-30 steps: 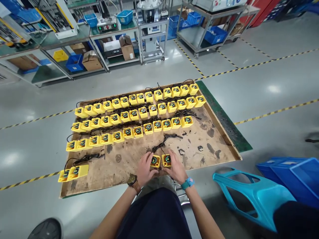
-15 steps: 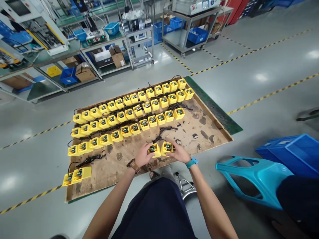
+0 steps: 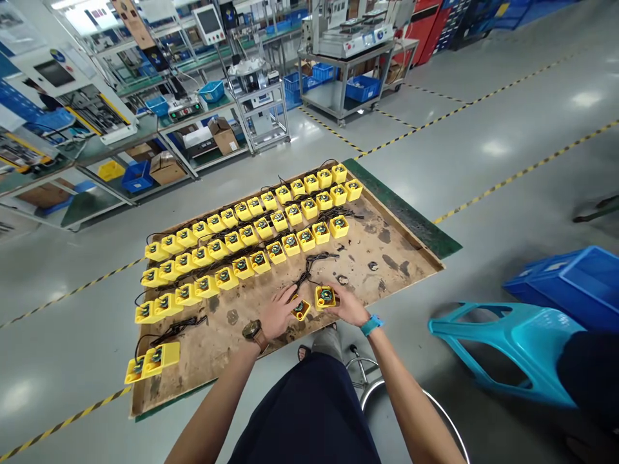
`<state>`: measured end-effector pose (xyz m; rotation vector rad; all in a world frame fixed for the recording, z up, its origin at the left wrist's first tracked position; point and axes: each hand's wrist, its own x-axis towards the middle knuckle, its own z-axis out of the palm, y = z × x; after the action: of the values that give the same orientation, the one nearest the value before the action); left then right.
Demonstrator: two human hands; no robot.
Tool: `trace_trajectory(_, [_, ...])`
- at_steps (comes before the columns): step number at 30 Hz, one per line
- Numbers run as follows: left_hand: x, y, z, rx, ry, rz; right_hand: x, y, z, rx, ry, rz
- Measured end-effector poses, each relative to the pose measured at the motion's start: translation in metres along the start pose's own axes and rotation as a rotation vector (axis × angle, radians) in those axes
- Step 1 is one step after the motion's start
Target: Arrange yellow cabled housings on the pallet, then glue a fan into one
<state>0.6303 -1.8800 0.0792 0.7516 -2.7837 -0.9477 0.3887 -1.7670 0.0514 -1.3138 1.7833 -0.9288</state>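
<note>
Yellow and two in number, the right box [image 3: 325, 297], grasped by the right hand [image 3: 349, 305], and the left box [image 3: 302, 311], touched by the left hand [image 3: 277, 314] whose grip cannot be told, are set near the near edge of the wooden tray [image 3: 217, 338], before three box rows [image 3: 306, 242].

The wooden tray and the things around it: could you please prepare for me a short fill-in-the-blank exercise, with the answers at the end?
1. The right hand touches a box whose outer colour is ____.
2. The left hand belongs to the arm that wears a watch with a ____ strap.
3. The floor tape beyond the tray is striped in yellow and ____.
4. The large bin beside the turquoise stool is ____.

Missing words: yellow; brown; black; blue.
</note>
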Motion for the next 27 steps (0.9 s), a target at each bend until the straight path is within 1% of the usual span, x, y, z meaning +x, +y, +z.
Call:
trace_trajectory(1, [-0.002,0.007,0.004,0.056,0.026,-0.037,0.000,0.000,0.000,-0.012,0.001,-0.001])
trace_trajectory(4, [-0.003,0.030,0.021,0.238,0.132,-0.222,0.004,-0.002,0.001,-0.045,-0.012,-0.016])
trace_trajectory(6, [-0.001,0.042,0.030,0.298,0.146,-0.275,0.007,-0.005,0.002,-0.069,-0.029,-0.030])
trace_trajectory(8, [-0.001,0.046,0.033,0.315,0.117,-0.241,0.008,-0.009,0.005,-0.092,-0.053,-0.043])
trace_trajectory(10, [-0.003,0.044,0.032,0.302,0.099,-0.188,0.006,-0.013,0.010,-0.113,-0.079,-0.057])
trace_trajectory(12, [-0.006,0.040,0.031,0.290,0.105,-0.149,0.004,-0.017,0.011,-0.133,-0.110,-0.073])
trace_trajectory(15, [-0.005,0.038,0.032,0.292,0.119,-0.095,0.014,-0.023,0.002,-0.176,-0.127,-0.064])
trace_trajectory(16, [-0.002,0.038,0.034,0.299,0.122,-0.090,0.023,-0.024,-0.003,-0.200,-0.110,-0.041])
trace_trajectory(18, [0.005,0.041,0.039,0.322,0.123,-0.106,0.048,-0.028,-0.014,-0.269,-0.032,0.047])
trace_trajectory(20, [0.014,0.043,0.044,0.354,0.113,-0.131,0.078,-0.031,-0.019,-0.353,0.059,0.182])
trace_trajectory(22, [0.020,0.043,0.046,0.379,0.104,-0.139,0.105,-0.034,-0.018,-0.428,0.111,0.327])
trace_trajectory(24, [0.024,0.041,0.047,0.395,0.093,-0.141,0.123,-0.036,-0.014,-0.486,0.117,0.449])
trace_trajectory(27, [0.026,0.039,0.047,0.399,0.079,-0.149,0.132,-0.038,-0.012,-0.550,0.087,0.552])
